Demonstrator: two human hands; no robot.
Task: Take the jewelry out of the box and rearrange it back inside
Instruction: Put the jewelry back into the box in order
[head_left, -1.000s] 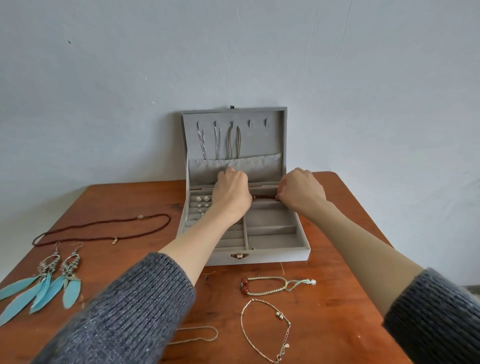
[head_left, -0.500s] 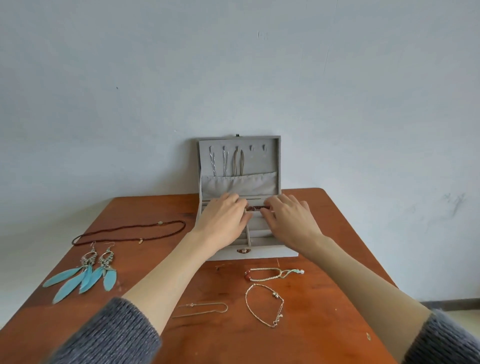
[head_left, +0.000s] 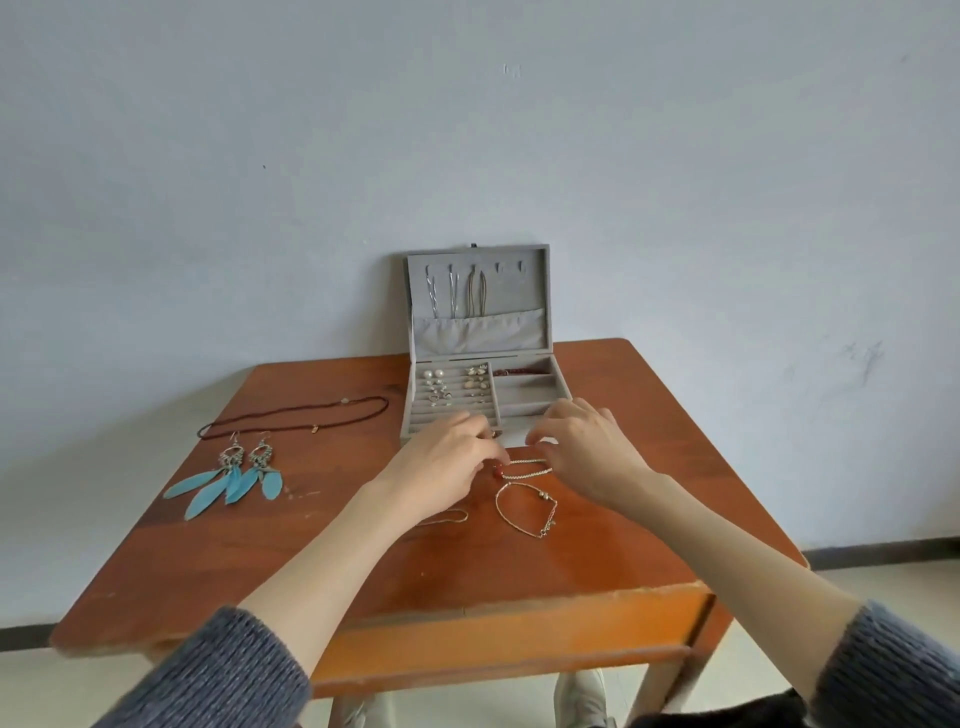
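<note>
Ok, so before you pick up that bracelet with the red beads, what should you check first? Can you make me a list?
1. Box lid open: ok.
2. A free slot on the box's right side: ok, the middle ones look empty.
3. Both hands at the bracelet: ok, left hand and right hand are at its two ends.
4. Firm hold on it: cannot tell, the fingertips hide the ends.
5. Not tangled with the thin chain just in front: ok, they lie apart.
6. Earrings and necklace out of the way: ok, both lie far left.
</note>
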